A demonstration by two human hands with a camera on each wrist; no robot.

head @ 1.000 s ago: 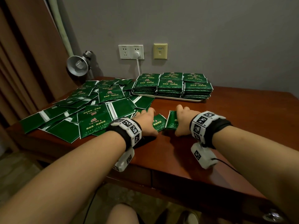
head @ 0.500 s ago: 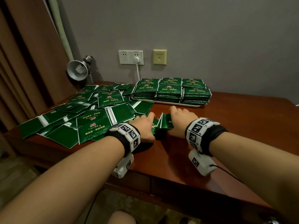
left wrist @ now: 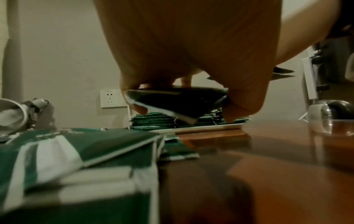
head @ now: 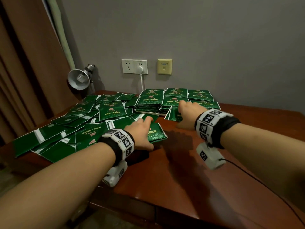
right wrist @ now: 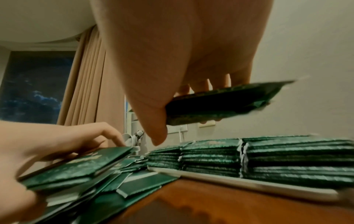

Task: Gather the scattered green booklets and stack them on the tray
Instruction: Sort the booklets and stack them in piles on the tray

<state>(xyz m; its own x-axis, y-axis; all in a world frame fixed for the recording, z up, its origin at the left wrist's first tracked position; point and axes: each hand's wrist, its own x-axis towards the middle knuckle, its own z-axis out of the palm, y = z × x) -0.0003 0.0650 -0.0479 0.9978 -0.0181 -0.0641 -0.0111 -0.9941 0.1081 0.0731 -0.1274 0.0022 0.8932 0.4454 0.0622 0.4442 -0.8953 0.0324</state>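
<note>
Several green booklets [head: 69,129] lie scattered over the left half of the wooden table. A white tray [head: 148,112] at the back carries neat booklet stacks [head: 176,96]. My left hand [head: 143,129] grips a small bundle of booklets [head: 156,134] at the pile's right edge, just off the table; the left wrist view shows this bundle [left wrist: 172,106] held between fingers and thumb. My right hand [head: 183,111] holds another bundle [head: 173,115] in the air at the tray's front edge. In the right wrist view this bundle [right wrist: 220,104] hangs above the stacks [right wrist: 268,159].
A metal clamp lamp [head: 79,79] stands at the back left by a brown curtain [head: 24,63]. Wall sockets [head: 134,66] with a white plug and cord sit behind the tray. Bare table top [head: 247,129] stretches right of the hands; the table's front edge [head: 148,200] is near.
My right hand has lifted its booklets off the table and carried them forward to the tray's front. My left hand stayed at the pile's edge, keeping its grip on a bundle.
</note>
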